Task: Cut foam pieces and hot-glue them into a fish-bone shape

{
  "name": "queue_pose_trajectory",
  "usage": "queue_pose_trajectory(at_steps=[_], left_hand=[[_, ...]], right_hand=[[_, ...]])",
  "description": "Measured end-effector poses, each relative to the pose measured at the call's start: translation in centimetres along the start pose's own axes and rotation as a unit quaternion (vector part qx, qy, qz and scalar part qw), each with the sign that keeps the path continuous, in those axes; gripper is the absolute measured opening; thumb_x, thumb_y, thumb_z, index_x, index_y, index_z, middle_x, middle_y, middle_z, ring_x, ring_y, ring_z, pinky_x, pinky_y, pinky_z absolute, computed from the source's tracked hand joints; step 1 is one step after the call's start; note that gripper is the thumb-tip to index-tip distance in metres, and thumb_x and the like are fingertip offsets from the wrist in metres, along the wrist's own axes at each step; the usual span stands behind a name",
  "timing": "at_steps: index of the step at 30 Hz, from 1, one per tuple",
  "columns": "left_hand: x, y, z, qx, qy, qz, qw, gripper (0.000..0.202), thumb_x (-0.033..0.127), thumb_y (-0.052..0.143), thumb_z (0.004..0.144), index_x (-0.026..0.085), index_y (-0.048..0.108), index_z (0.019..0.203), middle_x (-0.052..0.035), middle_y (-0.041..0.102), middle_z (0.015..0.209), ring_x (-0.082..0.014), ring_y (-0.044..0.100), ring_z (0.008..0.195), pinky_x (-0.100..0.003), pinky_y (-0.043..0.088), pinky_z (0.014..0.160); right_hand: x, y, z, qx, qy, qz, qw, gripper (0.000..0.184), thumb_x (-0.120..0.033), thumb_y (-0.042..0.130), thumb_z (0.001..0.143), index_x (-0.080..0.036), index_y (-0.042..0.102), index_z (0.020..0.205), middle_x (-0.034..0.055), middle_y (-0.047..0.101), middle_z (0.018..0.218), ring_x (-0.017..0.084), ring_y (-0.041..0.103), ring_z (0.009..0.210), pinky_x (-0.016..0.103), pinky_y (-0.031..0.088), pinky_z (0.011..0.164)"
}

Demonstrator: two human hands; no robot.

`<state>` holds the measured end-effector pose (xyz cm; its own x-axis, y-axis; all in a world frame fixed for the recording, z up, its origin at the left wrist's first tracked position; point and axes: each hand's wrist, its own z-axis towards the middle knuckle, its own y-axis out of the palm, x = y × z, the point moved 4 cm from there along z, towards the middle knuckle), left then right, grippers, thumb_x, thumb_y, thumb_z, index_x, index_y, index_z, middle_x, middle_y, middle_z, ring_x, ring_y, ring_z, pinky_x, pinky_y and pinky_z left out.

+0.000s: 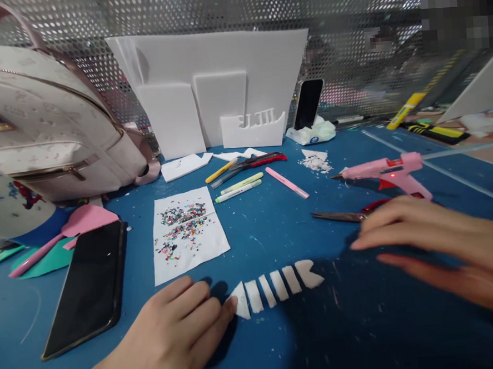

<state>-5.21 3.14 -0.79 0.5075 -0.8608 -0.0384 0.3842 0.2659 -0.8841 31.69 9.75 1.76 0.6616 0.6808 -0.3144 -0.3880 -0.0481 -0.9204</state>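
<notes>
A row of several small white foam pieces lies on the blue table near the front. My left hand rests on the table, fingers curled loosely together, with a fingertip touching the leftmost foam piece. My right hand hovers to the right of the row, fingers stretched out and holding nothing. Just behind it lie scissors with red handles and a pink glue gun with a lit red light.
A white sheet with coloured confetti lies left of centre, a black phone beside it. Pens and markers sit mid-table. White foam boards lean against a perforated wall, a second phone is propped there, a backpack at left.
</notes>
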Motion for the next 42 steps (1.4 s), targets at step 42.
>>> queue_pose_trajectory(at_steps=[42], left_hand=[[0.0,-0.2,0.2,0.016,0.009,0.016,1.000,0.029,0.007,0.041,0.101,0.004,0.067,0.113,-0.0026,0.058,0.070,-0.0188,0.049,0.065,-0.035,0.038,0.058]], right_hand=[[-10.2,5.9,12.9,-0.253,-0.243,-0.016,0.936,0.014,-0.025,0.058,0.100,-0.017,0.057,0.088,0.0042,0.058,0.101,0.017,0.050,0.085,0.032,0.034,0.064]])
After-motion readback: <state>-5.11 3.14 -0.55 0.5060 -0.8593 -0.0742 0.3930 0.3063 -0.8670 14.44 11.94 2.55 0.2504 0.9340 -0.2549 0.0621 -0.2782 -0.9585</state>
